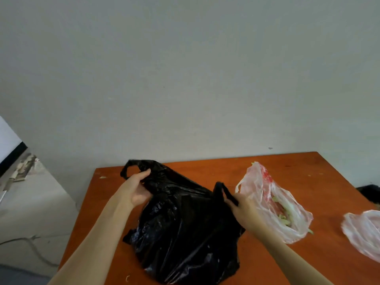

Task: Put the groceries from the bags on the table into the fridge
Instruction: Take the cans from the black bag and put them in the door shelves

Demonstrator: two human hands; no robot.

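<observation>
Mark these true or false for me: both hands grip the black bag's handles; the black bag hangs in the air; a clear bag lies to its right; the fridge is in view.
1. Both hands grip the black bag's handles. True: the left hand and the right hand each hold one handle of the black bag.
2. The black bag hangs in the air. False: it rests on the table.
3. A clear bag lies to its right. True.
4. The fridge is in view. False: none shows.

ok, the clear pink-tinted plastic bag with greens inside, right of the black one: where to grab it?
Judging by its pose, take the clear pink-tinted plastic bag by the handle loop at its far-left top, coming from above. The loop stands free of the orange wooden table; the body sags flat, with leafy contents that a body grip might crush.
</observation>
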